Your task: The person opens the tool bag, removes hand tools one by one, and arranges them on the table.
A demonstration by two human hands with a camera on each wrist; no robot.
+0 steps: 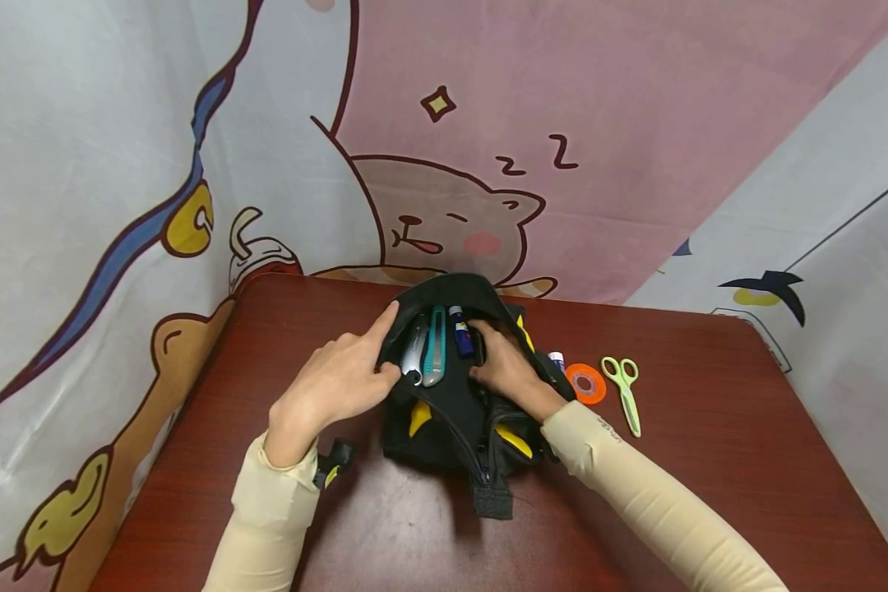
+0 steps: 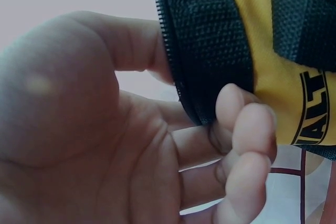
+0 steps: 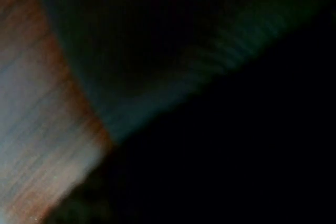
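A black and yellow tool bag (image 1: 444, 436) lies on the table with its zipped top wide apart. My left hand (image 1: 340, 374) holds the left rim of the opening, and in the left wrist view its fingers (image 2: 254, 135) curl round the zip edge. Inside the bag are a teal utility knife (image 1: 435, 345), a silver-grey tool (image 1: 413, 353) beside it, and a small dark blue bottle (image 1: 460, 333) with a pale top. My right hand (image 1: 506, 366) reaches into the opening, close to the bottle; whether it pinches something dark there is unclear. The right wrist view is mostly dark.
To the right of the bag lie an orange tape roll (image 1: 586, 384), light green scissors (image 1: 622, 395) and a white-capped cylinder (image 1: 557, 360), partly hidden. A dark strap end (image 1: 335, 462) lies by the left wrist. Cartoon-printed cloth (image 1: 444, 205) hangs behind the reddish-brown table (image 1: 710, 460).
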